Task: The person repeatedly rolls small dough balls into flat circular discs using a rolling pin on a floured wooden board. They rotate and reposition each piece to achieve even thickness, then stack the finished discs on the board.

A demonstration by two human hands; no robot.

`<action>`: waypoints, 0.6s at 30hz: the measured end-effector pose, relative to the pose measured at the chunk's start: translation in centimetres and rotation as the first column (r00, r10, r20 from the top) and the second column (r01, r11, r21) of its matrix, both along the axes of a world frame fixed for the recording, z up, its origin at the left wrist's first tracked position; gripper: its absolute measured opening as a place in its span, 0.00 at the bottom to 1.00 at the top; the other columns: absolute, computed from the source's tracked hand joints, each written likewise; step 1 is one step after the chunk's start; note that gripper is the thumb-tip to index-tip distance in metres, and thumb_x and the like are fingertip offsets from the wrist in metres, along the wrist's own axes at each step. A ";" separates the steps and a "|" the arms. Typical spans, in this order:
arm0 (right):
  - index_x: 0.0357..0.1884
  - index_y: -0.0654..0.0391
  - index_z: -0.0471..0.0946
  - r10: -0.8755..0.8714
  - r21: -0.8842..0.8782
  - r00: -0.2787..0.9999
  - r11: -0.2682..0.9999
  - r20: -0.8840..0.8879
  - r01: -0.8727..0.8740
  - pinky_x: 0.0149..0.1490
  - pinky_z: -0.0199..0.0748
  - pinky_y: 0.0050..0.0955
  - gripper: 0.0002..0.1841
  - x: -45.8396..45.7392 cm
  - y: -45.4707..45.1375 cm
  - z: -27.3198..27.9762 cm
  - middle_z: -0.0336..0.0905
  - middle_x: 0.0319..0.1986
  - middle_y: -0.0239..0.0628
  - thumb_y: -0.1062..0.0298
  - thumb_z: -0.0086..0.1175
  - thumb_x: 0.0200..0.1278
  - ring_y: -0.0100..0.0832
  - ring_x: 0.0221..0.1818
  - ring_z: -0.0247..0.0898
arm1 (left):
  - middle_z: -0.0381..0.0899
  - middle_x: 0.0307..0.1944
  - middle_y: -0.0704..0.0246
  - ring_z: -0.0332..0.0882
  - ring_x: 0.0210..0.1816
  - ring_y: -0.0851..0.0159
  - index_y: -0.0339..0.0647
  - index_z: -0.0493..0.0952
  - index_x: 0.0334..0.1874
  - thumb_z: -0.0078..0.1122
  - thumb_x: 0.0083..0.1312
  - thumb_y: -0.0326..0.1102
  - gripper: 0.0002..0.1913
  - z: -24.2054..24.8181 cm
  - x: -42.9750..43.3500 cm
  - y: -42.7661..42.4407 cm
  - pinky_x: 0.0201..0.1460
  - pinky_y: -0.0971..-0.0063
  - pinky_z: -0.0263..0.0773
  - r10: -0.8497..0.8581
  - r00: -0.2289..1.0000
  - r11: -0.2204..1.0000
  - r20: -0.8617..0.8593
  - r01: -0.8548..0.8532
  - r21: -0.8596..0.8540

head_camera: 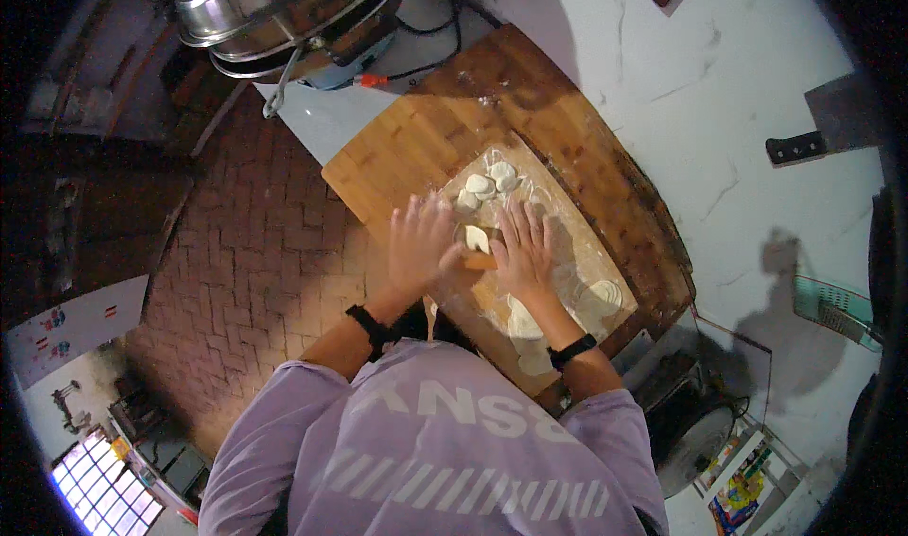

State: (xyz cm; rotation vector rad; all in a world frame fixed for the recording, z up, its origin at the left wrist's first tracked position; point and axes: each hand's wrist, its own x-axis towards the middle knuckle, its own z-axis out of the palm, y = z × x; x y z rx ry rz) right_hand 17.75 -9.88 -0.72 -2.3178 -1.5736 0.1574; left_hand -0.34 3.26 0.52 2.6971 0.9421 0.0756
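Both my palms lie flat, fingers spread, over a wooden rolling pin (pixel 479 261), with only its middle showing between my thumbs. My left hand (pixel 420 242) is blurred, at the board's left edge. My right hand (pixel 526 247) covers the pin's other end. Just beyond the pin, between the hands, is a small flattened piece of dough (pixel 477 238). Several pale dough pieces (pixel 480 184) sit farther up the floured board (pixel 567 213). Thin dough rounds (pixel 601 297) overlap near its right corner, and more flat dough (pixel 523 321) lies beside my right forearm.
A larger wooden board (pixel 404 128) lies under the floured one. Stacked metal pans (pixel 291 11) stand at upper left, near a black cable with an orange plug (pixel 370 80). A cleaver (pixel 798 147) and a green grater (pixel 830 305) are against the white marbled surface at right.
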 end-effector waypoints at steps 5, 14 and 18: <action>0.78 0.54 0.64 -0.201 0.163 0.979 0.967 0.024 0.195 0.82 0.42 0.55 0.30 1.2 2.4 -0.7 0.59 0.78 0.44 0.55 0.49 0.78 0.46 0.81 0.50 | 0.53 0.83 0.59 0.45 0.84 0.44 0.46 0.65 0.79 0.53 0.73 0.62 0.38 -2.0 2.6 4.1 0.83 0.43 0.40 0.163 0.942 0.980 0.295 -0.188 0.059; 0.69 0.58 0.71 -0.152 -0.016 0.986 0.988 -0.075 0.151 0.74 0.58 0.54 0.27 -3.0 -4.3 -2.0 0.64 0.72 0.49 0.58 0.57 0.72 0.55 0.72 0.59 | 0.67 0.75 0.55 0.60 0.77 0.43 0.44 0.77 0.65 0.70 0.63 0.50 0.30 1.4 -3.5 1.1 0.78 0.42 0.55 -0.374 0.872 0.892 0.317 0.431 -0.133; 0.58 0.56 0.77 -0.173 0.010 0.966 0.984 -0.191 0.178 0.60 0.71 0.50 0.22 -4.7 -2.9 -1.8 0.76 0.57 0.47 0.60 0.64 0.65 0.54 0.58 0.72 | 0.77 0.58 0.58 0.74 0.61 0.45 0.42 0.78 0.56 0.75 0.56 0.41 0.26 1.2 -4.6 0.8 0.62 0.48 0.71 -0.401 0.913 0.839 0.078 0.400 -0.368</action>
